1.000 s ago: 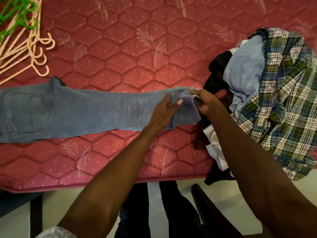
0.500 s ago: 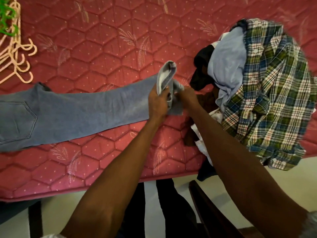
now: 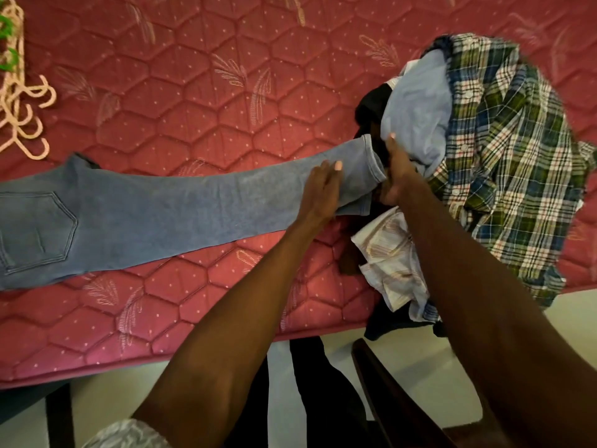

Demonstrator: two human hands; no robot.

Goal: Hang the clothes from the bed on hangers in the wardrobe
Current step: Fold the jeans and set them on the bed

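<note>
Beside the pile (image 3: 504,163), the jeans (image 3: 155,218) lie flat on the bed (image 3: 193,76); left hand (image 3: 319,192) presses the cuff flat-fingered, right hand (image 3: 395,176) open alongside, so smooth both legs even before fetching a hanger (image 3: 22,124).

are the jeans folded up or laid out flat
Laid out flat: the jeans stretch across the mattress, legs stacked, left hand resting open near the hem.

One pair of jeans (image 3: 161,218), one plaid shirt (image 3: 510,163), several hangers (image 3: 22,118).
</note>
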